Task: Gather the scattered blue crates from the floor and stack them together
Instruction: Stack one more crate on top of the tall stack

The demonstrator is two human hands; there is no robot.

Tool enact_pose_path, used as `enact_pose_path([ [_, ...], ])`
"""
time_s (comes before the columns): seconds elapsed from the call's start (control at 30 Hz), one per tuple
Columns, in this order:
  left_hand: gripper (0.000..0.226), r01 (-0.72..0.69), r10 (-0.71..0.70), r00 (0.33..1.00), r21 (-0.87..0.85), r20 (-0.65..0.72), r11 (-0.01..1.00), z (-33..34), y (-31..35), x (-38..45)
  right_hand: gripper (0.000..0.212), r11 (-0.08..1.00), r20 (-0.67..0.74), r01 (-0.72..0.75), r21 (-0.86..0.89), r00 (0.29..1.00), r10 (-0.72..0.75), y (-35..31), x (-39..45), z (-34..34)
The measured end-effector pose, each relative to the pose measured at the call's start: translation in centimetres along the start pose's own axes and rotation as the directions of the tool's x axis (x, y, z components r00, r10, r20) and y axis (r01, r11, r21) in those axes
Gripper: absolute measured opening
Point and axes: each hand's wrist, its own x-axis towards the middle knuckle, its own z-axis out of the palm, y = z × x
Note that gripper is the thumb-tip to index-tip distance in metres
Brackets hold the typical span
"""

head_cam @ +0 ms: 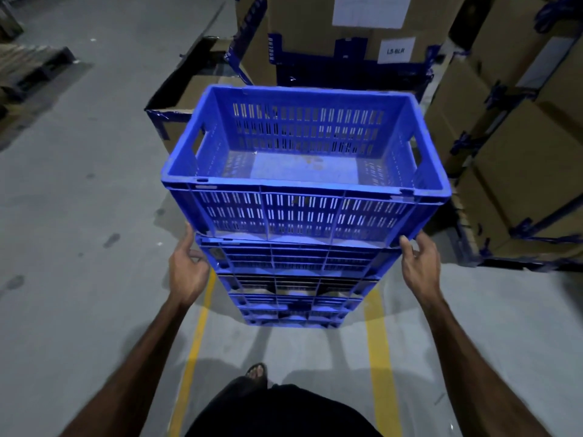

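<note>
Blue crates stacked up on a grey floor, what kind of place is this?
Probably a warehouse: tall brown cardboard boxes taped in blue, yellow painted floor lines, and a stack of blue slotted plastic crates on bare concrete.

A stack of blue crates (293,272) stands on the grey floor (79,200) between two yellow lines (377,335), the top crate (303,171) empty. The left hand (188,272) and right hand (421,266) touch the stack's sides just under the top crate, fingers loosely curled. Taped cardboard boxes (517,146) stand behind and to the right.
</note>
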Motion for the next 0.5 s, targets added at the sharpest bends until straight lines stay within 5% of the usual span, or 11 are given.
enact_pose_path([
  [0.23,0.081,0.05,-0.051,0.999,-0.039,-0.018,0.998,0.1,-3.0,1.5,0.031,1.0,-0.008,-0.029,-0.001,1.0,0.029,-0.3,0.4,0.1],
  [0.5,0.082,-0.012,0.018,0.999,0.109,-0.05,0.994,0.3,-2.4,0.3,0.029,0.995,0.023,-0.098,0.027,0.995,0.097,-0.7,1.0,0.0],
])
